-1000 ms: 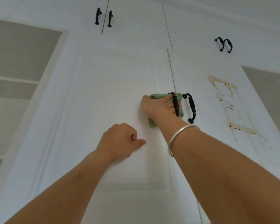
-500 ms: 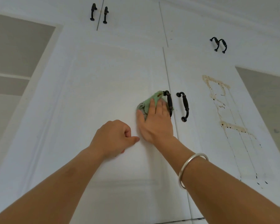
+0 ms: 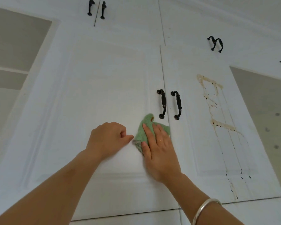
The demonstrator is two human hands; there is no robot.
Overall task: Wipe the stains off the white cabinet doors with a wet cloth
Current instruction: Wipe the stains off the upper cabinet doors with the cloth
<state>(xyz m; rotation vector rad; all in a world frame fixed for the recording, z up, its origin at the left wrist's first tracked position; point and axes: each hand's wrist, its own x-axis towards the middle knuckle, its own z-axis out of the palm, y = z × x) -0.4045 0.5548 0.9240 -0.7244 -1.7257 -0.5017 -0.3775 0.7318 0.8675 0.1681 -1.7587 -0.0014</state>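
- Green fluffy cloth (image 3: 146, 127) is pressed flat against the white left cabinet door (image 3: 112, 75) by the right hand (image 3: 159, 150). The fingers are laid straight over it and nothing is gripped. A brown smudge is seen on the cloth's upper tip.
- Just left of the cloth, the left hand (image 3: 107, 137) is rested on the same door, its fingers curled into a loose fist around nothing.
- Just above the cloth, two black curved metal handles are mounted, one (image 3: 163, 103) on the left door and one (image 3: 178, 104) on the white right cabinet door (image 3: 193, 151), either side of the seam.
- Beyond the handles, a brown dried stain (image 3: 222, 125) is spread over the right door's panel, to the right of the cloth and mostly above it.
- The stain's long axis is upright: a looped outline is set high on the panel, and thin drip lines are trailed to the bottom edge.
- No stain is seen on the left door around the cloth, so the right door is judged to be next. The cloth-bearing right hand is the nearer one, and a shift rightward past seam and handles is called for.
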